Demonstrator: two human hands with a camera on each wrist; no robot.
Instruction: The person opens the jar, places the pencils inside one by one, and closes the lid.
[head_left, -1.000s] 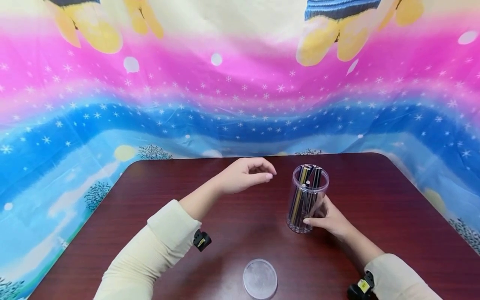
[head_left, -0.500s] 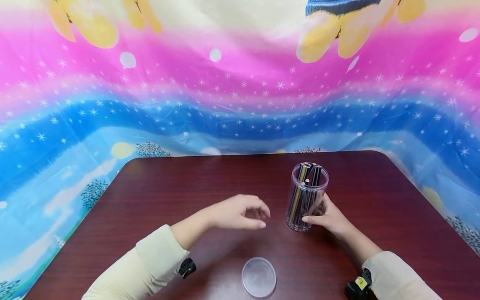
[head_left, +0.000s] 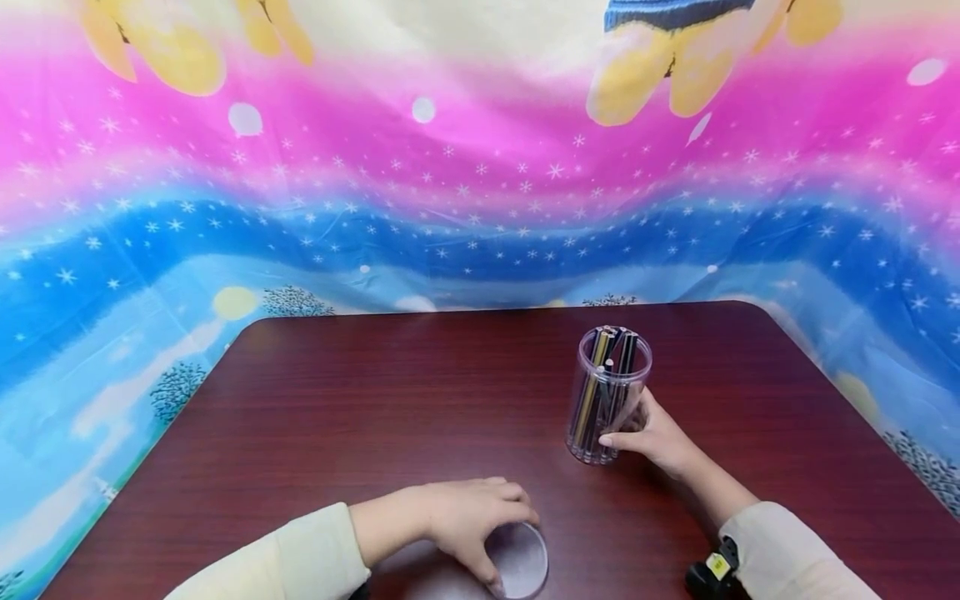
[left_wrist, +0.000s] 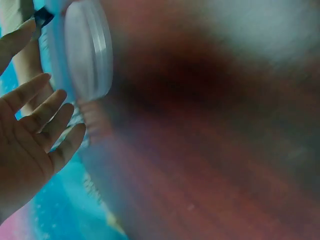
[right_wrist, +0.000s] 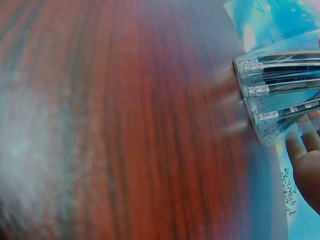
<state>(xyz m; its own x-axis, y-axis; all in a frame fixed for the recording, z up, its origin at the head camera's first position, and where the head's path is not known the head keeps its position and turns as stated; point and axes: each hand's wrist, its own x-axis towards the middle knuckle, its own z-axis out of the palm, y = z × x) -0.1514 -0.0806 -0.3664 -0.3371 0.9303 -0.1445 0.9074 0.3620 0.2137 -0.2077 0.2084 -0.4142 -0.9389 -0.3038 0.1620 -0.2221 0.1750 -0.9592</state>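
Note:
My right hand point(head_left: 663, 437) grips the lower side of a clear plastic pencil tub point(head_left: 581, 408), which stands upright on the table without a lid. Inside are several dark pencils point(head_left: 603, 392), one with a gold side; the right wrist view shows their eraser ends point(right_wrist: 260, 91) at the base and "HB" lettering. My left hand point(head_left: 468, 517) is over the round clear lid point(head_left: 525, 558) near the table's front edge, thumb on one side and fingers on the other. In the left wrist view its fingers point(left_wrist: 60, 117) are spread beside the lid point(left_wrist: 87, 50); contact cannot be made out.
The dark red wooden table point(head_left: 337, 400) has rounded far corners. A printed cloth point(head_left: 450, 167) in pink, blue and cream hangs behind it and down its sides. A small black wrist camera point(head_left: 712, 575) sits at the right cuff.
My left hand has come down and toward the front edge, from left of the tub to the lid. My right hand keeps its hold on the tub, which stays in place.

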